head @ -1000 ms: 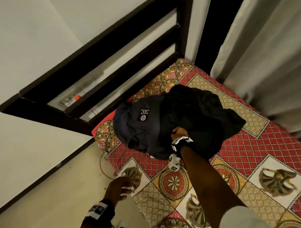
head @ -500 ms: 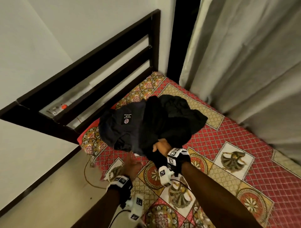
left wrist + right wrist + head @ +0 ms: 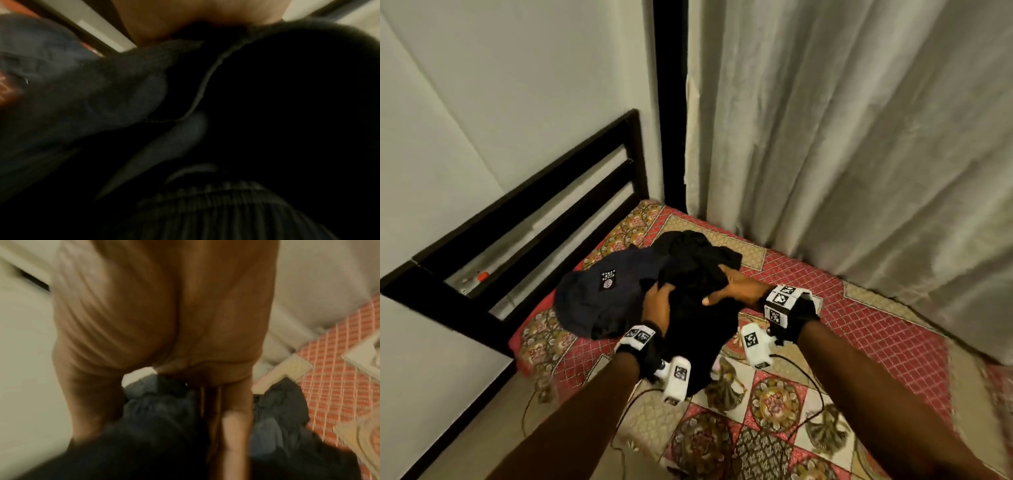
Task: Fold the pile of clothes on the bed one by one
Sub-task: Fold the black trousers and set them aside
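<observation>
A pile of dark clothes sits on the patterned bedspread (image 3: 859,329) near the head of the bed. A navy garment (image 3: 592,301) with a small white logo patch lies on the left of the pile. A black garment (image 3: 695,335) lies across the right of the pile, and its lower part drapes toward me. My left hand (image 3: 659,303) grips its left side. My right hand (image 3: 732,291) grips its upper right, thumb on top. The left wrist view shows navy cloth (image 3: 61,84) beside the black garment (image 3: 277,113). In the blurred right wrist view my fingers (image 3: 236,426) curl into dark cloth (image 3: 154,443).
A black slatted headboard (image 3: 544,205) stands behind the pile, with a white wall on the left. Grey curtains (image 3: 859,137) hang along the bed's far side. A power strip with an orange switch (image 3: 479,275) lies behind the slats. Thin cables (image 3: 804,421) trail over the bedspread near my wrists.
My left hand has come up from the bed's edge and taken hold of the black garment. My right hand has drawn that garment toward me. The head view has swung right and up.
</observation>
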